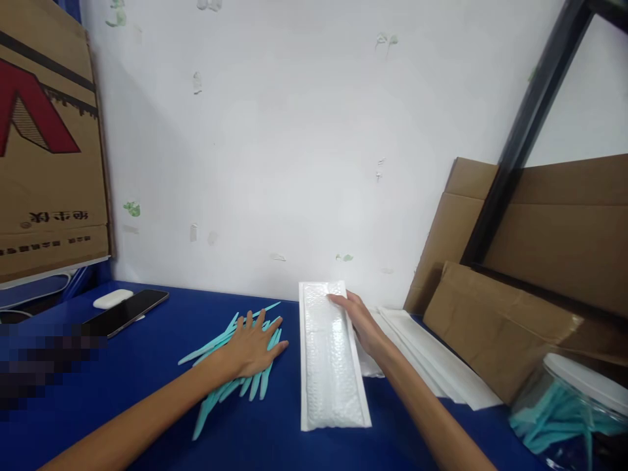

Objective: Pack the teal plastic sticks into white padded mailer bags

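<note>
My left hand (252, 350) lies flat, fingers spread, on a loose pile of thin teal plastic sticks (230, 373) on the blue table (147, 386). My right hand (360, 320) rests on the far right edge of a long white bubble-lined pouch (330, 366) that lies lengthwise in the middle of the table. Its fingers curl over the pouch's edge, touching it. A stack of more white pouches (432, 363) lies just right of that hand.
A black phone (125, 312) and a small white case (112, 298) lie at the far left. A printed cardboard box (46, 144) stands at left; flattened cardboard (515, 314) leans at right. A clear jar of teal sticks (569, 409) stands at bottom right. A white wall lies close behind.
</note>
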Tool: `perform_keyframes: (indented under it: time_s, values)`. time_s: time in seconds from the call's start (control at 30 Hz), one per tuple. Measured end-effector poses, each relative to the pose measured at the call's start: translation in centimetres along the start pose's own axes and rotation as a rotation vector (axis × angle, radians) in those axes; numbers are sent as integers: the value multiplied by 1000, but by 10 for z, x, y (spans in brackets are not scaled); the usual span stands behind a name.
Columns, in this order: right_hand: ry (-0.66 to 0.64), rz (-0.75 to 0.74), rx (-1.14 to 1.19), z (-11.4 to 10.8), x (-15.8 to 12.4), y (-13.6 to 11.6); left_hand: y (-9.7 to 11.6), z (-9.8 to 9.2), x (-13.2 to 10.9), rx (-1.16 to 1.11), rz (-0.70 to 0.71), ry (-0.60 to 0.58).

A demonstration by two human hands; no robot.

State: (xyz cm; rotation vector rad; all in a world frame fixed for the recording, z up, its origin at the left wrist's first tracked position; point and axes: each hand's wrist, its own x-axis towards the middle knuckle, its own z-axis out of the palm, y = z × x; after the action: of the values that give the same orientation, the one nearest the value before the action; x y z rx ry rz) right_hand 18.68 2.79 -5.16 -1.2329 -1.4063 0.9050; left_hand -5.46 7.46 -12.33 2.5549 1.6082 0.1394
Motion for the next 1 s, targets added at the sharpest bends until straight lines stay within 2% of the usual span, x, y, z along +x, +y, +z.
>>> perform_keyframes:
  time_s: [0.13,0.27,0.33,0.4,0.57,0.63,0.83,1.0]
  values:
    - [-49,48,-351,20,40,10,-7,-6,-7,5,-28,-2]
    - [32,73,-760,35,60,21,-4,-7,-8,10,-38,19]
    - [68,0,-906,42,55,21,-4,-6,-6,9,-42,30]
    - [38,-110,-999,49,42,19,-6,-4,-5,9,-45,46]
    - [-304,-346,-1074,63,-4,18,-14,-1,1,9,-35,123]
    - [-362,-368,-1100,67,-17,24,-17,-3,2,11,-23,155]
    - [-227,-339,-1189,63,-18,32,-17,-14,1,7,-15,201]
    - [77,-224,-1218,24,-9,10,-16,-22,-4,-17,-29,191]
